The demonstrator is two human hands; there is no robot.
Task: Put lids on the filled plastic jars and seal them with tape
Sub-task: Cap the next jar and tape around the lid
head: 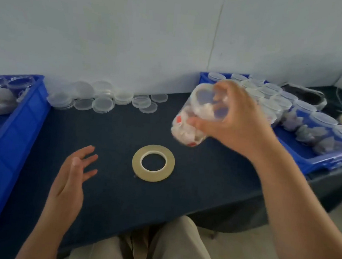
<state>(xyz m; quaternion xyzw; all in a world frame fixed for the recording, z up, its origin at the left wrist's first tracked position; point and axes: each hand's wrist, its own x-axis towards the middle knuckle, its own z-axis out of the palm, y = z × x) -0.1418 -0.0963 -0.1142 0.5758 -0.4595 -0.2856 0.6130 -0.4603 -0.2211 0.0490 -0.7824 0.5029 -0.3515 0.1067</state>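
Observation:
My right hand grips a clear plastic jar filled with white and red wrapped pieces, held tilted above the dark table, its lidded top toward the wall. A roll of beige tape lies flat on the table, below and left of the jar. My left hand hovers open over the table, left of the tape, with fingers spread and holding nothing. A heap of loose clear lids lies along the wall at the back.
A blue bin at the left holds a few open filled jars. Another blue bin at the right is packed with several lidded jars. The dark table ends near my knees. A white wall stands behind.

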